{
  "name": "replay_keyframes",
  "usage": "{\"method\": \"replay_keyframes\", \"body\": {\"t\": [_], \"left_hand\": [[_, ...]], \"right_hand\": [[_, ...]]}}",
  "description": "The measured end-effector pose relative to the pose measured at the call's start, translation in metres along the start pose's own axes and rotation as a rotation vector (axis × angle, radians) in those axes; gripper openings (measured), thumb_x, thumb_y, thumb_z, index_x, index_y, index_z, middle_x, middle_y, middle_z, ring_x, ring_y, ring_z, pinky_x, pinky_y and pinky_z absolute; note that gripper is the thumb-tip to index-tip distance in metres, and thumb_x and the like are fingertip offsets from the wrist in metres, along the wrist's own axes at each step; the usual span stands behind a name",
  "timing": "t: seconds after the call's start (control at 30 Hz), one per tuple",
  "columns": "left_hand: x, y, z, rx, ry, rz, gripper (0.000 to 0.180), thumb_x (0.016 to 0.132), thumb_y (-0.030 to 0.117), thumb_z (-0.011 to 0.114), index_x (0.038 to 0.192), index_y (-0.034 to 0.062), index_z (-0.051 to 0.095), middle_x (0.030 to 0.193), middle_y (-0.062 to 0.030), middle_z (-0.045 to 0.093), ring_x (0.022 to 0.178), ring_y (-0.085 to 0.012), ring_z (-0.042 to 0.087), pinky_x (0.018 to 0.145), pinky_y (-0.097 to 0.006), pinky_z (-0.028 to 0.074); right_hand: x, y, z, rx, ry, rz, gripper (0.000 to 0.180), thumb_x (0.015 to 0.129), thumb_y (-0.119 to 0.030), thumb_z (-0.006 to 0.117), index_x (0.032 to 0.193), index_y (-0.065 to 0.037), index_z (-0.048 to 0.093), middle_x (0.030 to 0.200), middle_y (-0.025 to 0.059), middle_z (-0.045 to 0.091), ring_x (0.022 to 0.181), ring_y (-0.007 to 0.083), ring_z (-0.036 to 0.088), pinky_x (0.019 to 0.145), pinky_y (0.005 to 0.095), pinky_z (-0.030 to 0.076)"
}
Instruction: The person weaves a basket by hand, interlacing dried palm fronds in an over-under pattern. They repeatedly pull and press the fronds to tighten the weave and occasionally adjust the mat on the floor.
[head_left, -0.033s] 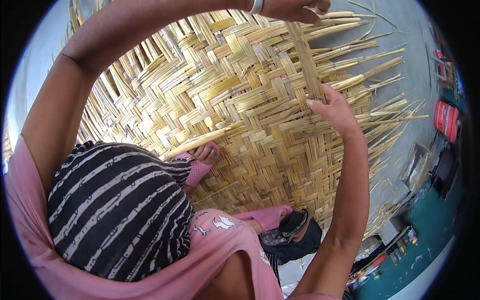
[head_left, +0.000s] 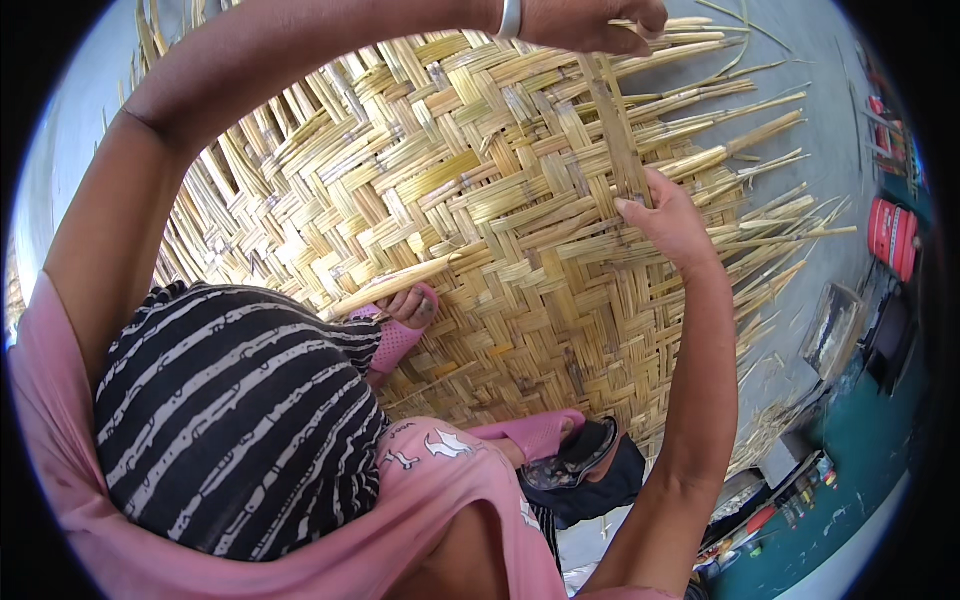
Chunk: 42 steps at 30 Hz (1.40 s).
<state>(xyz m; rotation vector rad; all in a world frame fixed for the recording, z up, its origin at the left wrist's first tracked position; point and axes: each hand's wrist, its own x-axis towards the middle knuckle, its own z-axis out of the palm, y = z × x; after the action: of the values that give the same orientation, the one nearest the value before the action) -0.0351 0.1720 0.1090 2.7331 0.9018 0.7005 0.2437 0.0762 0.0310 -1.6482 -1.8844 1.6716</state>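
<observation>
Woven bamboo mat [head_left: 470,230], filling the centre and upper half of the frame, spread flat on a pale grey floor [head_left: 820,140], with loose unwoven strip ends [head_left: 770,215] fanning out toward the upper right. Left hand [head_left: 590,22] at the top edge, past a silver bangle [head_left: 510,16], fingers closed together over the far tips of the strips, pinching them down. Right hand [head_left: 675,225] at right of centre, fingers pressed together and flat against one darker upright strip [head_left: 618,130] running between the two hands. Feet in pink sandals [head_left: 400,335] planted on the mat's lower portion (a second sandal [head_left: 540,432] near the bottom centre). Striped black-and-white cloth [head_left: 230,420] and pink garment [head_left: 440,500] crowding the lower left; red container [head_left: 893,235] and scattered tools at the far right edge. Risks, judged from this position: upright strip springing free if either hand eases off, undoing the last crossings; dry strip cracking where bent sharply under the right palm; splintered edges cutting bare fingertips; loose ends at upper right slipping out of order and skewing the weave pattern.
</observation>
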Motion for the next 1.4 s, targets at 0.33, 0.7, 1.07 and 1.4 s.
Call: {"method": "replay_keyframes", "body": {"t": [0.33, 0.7, 1.07, 1.4], "left_hand": [[-0.038, 0.014, 0.09, -1.3, -0.224, -1.247, 0.029, 0.089, 0.02, 0.057, 0.105, -0.0038, 0.057, 0.093, -0.0169, 0.064, 0.077, -0.0198, 0.066, 0.067, -0.029, 0.055], [-0.024, 0.013, 0.112, -1.566, 0.228, -1.23, 0.016, 0.084, 0.017, 0.064, 0.094, 0.0046, 0.059, 0.079, -0.0062, 0.064, 0.073, -0.0176, 0.066, 0.058, -0.028, 0.054], [0.035, 0.022, 0.121, -1.622, -0.294, -0.875, 0.027, 0.092, 0.021, 0.051, 0.11, 0.0017, 0.056, 0.094, -0.0106, 0.065, 0.083, -0.0159, 0.065, 0.072, -0.027, 0.054], [0.063, 0.035, 0.143, -0.569, -0.662, -0.66, 0.036, 0.075, 0.019, 0.066, 0.105, 0.0003, 0.061, 0.079, -0.0121, 0.064, 0.067, -0.0214, 0.062, 0.057, -0.033, 0.05]], "right_hand": [[-0.015, -0.01, -0.006, 0.377, 0.148, 0.161, 0.023, 0.091, -0.014, 0.05, 0.108, -0.002, 0.059, 0.09, 0.0009, 0.061, 0.079, 0.0049, 0.053, 0.071, 0.0215, 0.044], [-0.01, 0.013, 0.001, 0.079, 0.234, 0.243, 0.03, 0.086, -0.021, 0.061, 0.106, 0.001, 0.063, 0.087, 0.0043, 0.064, 0.079, 0.0086, 0.057, 0.069, 0.0243, 0.046], [-0.034, 0.001, 0.038, -0.295, 0.594, 0.108, 0.018, 0.087, -0.02, 0.06, 0.084, -0.002, 0.061, 0.059, 0.0007, 0.05, 0.054, 0.005, 0.043, 0.05, 0.0245, 0.038], [-0.048, -0.012, 0.056, 0.201, 0.836, 0.204, 0.028, 0.086, -0.018, 0.06, 0.067, 0.0, 0.048, 0.055, 0.0034, 0.048, 0.045, 0.0091, 0.048, 0.045, 0.0278, 0.04]]}}
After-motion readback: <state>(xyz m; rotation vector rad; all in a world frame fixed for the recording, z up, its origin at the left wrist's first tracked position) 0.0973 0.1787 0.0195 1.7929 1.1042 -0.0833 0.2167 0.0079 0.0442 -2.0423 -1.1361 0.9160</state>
